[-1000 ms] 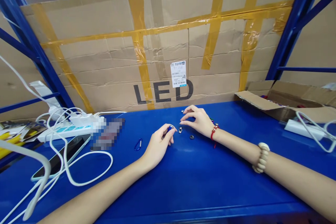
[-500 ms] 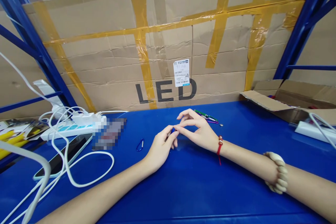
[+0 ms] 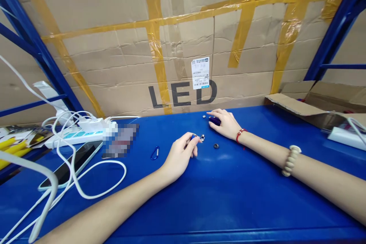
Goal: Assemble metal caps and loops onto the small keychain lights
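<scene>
My left hand [image 3: 181, 155] rests on the blue table [image 3: 217, 194], fingers pinched on a small blue cylinder [image 3: 192, 136] with a silver tip. A small silver ring [image 3: 203, 136] lies just right of that tip. My right hand [image 3: 225, 122] lies farther back with its fingers curled over a dark purple part [image 3: 215, 120]. A dark ring [image 3: 215, 145] lies between the two hands, and a small silver piece [image 3: 204, 116] sits just left of my right fingertips.
A blue carabiner [image 3: 154, 153] lies left of my left hand. At far left are a phone [image 3: 68, 166], a white power strip [image 3: 77, 133] and looping white cables [image 3: 94, 192]. An open cardboard box [image 3: 317, 106] stands at right. A taped cardboard sheet [image 3: 177, 45] walls the back.
My right hand left my left fingertips and moved back onto the dark purple part. A silver ring and a dark ring show on the table again. My left hand stayed put.
</scene>
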Tool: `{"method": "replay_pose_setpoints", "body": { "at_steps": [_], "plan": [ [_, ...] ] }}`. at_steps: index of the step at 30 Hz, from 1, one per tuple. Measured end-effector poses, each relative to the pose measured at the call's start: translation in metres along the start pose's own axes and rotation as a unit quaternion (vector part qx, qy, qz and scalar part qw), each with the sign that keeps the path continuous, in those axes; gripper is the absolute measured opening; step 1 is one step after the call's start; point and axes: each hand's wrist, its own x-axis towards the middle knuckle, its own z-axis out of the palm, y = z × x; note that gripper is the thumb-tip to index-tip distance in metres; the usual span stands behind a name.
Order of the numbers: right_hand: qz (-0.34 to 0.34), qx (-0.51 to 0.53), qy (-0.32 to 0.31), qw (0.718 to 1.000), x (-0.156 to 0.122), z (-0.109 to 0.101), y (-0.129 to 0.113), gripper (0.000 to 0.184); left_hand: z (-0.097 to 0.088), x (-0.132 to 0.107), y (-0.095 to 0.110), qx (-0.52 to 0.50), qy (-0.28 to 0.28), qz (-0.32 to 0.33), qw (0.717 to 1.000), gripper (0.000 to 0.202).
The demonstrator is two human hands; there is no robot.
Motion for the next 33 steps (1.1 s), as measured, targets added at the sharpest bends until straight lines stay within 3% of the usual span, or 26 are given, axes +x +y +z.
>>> {"method": "replay_pose_setpoints", "body": {
  "at_steps": [7,11,17,27,33],
  "plan": [
    [-0.031,-0.028,-0.058,0.997,0.009,0.014,0.000,0.045,0.001,0.000,-0.001,-0.002,-0.003,0.001,1.000,0.027],
    [-0.045,-0.037,-0.088,0.994,0.011,0.015,0.000,0.041,0.001,0.000,0.001,0.003,-0.002,0.001,1.000,0.026],
    [-0.076,-0.031,-0.087,0.993,0.010,0.009,-0.003,0.036,0.000,0.000,0.001,0.003,-0.002,0.003,1.000,0.027],
    [-0.064,-0.020,-0.088,0.994,0.017,0.010,-0.009,0.047,0.001,0.003,-0.001,0.002,0.005,0.007,1.000,0.030],
    [-0.082,0.001,-0.093,0.992,0.019,0.009,-0.013,0.035,0.000,0.005,0.000,0.001,0.015,-0.009,1.000,0.031]
  ]
}}
